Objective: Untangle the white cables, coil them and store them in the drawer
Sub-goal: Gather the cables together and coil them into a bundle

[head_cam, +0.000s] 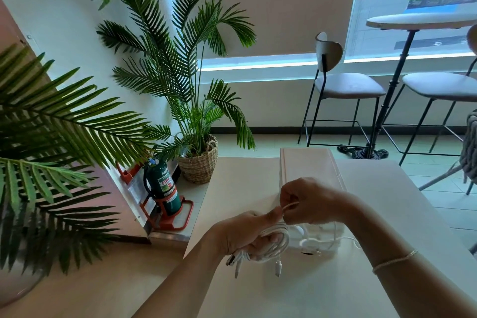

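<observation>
My left hand (242,235) grips a coil of white cable (273,242) above the pale table (361,279). Several plug ends (238,262) dangle below its fingers. My right hand (309,201) pinches a strand of the same cable (289,206) just above the coil, close to my left thumb. Behind my hands stands a small white drawer box (307,165). Its open drawer (320,240) faces me and holds more white cable, partly hidden by my right hand.
Palm plants stand at the left, one in a woven basket (200,162) on the floor. A green fire extinguisher (162,186) sits in a red stand below the table's left edge. Bar stools (346,85) and a round high table (418,20) stand at the back right.
</observation>
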A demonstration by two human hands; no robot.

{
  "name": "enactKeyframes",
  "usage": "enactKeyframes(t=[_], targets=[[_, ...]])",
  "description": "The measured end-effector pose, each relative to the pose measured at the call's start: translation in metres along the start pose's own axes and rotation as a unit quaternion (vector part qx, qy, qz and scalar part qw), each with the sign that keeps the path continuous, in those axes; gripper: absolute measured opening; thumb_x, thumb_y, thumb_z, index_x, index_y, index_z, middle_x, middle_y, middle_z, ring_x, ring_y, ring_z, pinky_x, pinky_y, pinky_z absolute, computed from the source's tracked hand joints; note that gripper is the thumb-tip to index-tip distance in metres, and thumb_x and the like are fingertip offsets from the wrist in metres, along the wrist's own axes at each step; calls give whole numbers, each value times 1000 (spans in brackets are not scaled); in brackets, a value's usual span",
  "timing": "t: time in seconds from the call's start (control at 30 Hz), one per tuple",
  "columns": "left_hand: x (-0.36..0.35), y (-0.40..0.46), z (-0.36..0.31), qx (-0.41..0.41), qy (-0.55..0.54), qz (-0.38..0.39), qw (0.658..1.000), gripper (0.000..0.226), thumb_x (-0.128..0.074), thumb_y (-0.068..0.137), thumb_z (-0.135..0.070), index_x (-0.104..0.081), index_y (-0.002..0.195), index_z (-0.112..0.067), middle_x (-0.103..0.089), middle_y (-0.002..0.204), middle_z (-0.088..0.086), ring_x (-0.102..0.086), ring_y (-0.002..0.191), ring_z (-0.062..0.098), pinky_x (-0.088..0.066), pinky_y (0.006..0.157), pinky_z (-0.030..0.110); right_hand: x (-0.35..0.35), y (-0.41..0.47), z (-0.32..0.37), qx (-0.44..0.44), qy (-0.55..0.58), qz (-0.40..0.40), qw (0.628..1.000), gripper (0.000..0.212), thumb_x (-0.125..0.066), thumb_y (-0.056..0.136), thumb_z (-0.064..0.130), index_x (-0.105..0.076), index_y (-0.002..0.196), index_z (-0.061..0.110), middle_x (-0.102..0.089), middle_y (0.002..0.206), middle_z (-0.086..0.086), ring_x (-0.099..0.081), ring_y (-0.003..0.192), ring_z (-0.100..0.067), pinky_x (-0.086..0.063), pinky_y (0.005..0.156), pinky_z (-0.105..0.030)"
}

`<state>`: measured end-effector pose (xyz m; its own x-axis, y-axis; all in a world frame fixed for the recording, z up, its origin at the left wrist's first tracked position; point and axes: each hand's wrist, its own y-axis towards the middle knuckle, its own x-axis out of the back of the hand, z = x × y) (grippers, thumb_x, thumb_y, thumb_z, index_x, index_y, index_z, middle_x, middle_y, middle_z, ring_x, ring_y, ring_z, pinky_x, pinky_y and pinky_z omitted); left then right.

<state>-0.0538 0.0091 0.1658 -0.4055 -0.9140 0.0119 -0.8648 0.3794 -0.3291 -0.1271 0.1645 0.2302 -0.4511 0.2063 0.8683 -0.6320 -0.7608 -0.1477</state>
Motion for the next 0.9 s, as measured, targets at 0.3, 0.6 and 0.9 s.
enactKeyframes(t=[0.3,0.6,0.9], targets=[[4,-4,0,-30,-51,-6,998,72,-56,53,-86,-49,63,-14,-30,38,-9,-22,30,4,-26,37,13,-9,-5,0,52,-7,-30,998,27,-67,81,19,-66,107,21,-59,86,11,-57,78,-7,-47,71,-19],[-5,-6,-2,-19,-75,62,995,64,-52,62,-83,-48,60,-19,-30,38,-12,-21,30,2,-20,37,12,1,3,-9,91,34,-88,991,18,-73,77,19,-75,95,19,-51,71,19,-53,64,6,-40,63,-5],[-2,-1,-6,-49,-219,129,966,59,-49,73,-76,-54,58,-19,-39,34,-14,-32,26,-2,-27,35,9,-43,-2,-27,98,329,-136,929,13,-61,76,24,-72,75,19,-61,66,8,-54,60,-1,-41,57,-14]])
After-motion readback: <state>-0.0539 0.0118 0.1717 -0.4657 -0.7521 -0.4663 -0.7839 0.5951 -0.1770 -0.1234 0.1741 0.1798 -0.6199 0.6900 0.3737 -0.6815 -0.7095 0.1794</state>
